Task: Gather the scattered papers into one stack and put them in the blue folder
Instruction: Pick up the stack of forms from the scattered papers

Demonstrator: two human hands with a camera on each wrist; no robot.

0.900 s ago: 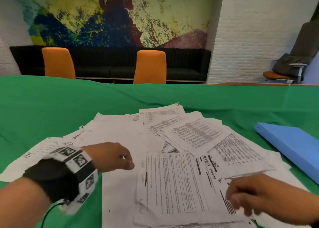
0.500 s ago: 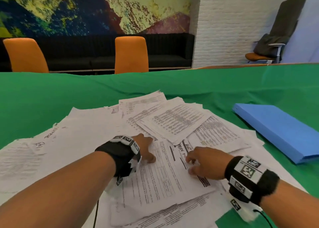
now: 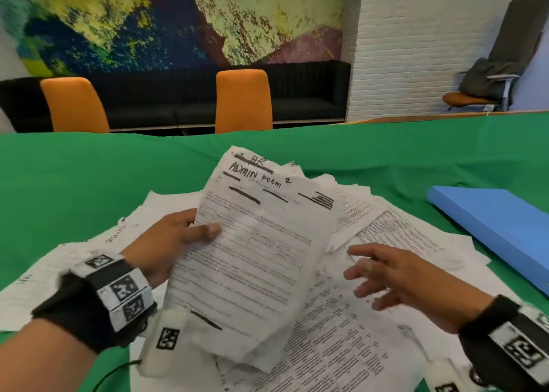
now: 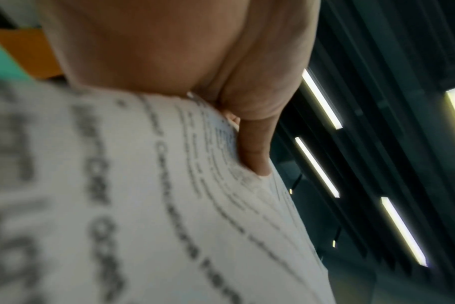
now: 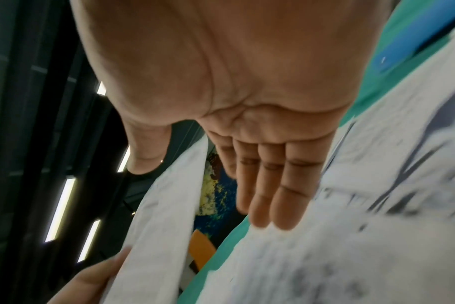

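My left hand (image 3: 178,237) holds a small sheaf of printed papers (image 3: 255,261) lifted off the table, thumb on top, its top sheet hand-marked "HR ADMIN Form 2". The left wrist view shows a finger (image 4: 255,148) pressed against those papers (image 4: 143,205). My right hand (image 3: 383,275) hovers open, fingers spread, just above the scattered papers (image 3: 395,237) on the green table (image 3: 89,183). In the right wrist view its straight fingers (image 5: 270,189) hold nothing above the sheets (image 5: 351,236). The closed blue folder (image 3: 499,225) lies at the right.
More loose sheets (image 3: 50,275) spread out to the left under my left wrist. Two orange chairs (image 3: 243,100) and a black bench stand beyond the table's far edge. Another chair (image 3: 475,94) draped with grey cloth is at the back right.
Both hands were pressing on sheets flat on the table. Now the left hand has lifted a sheaf upright, and the right hand has let go and moved right, opening.
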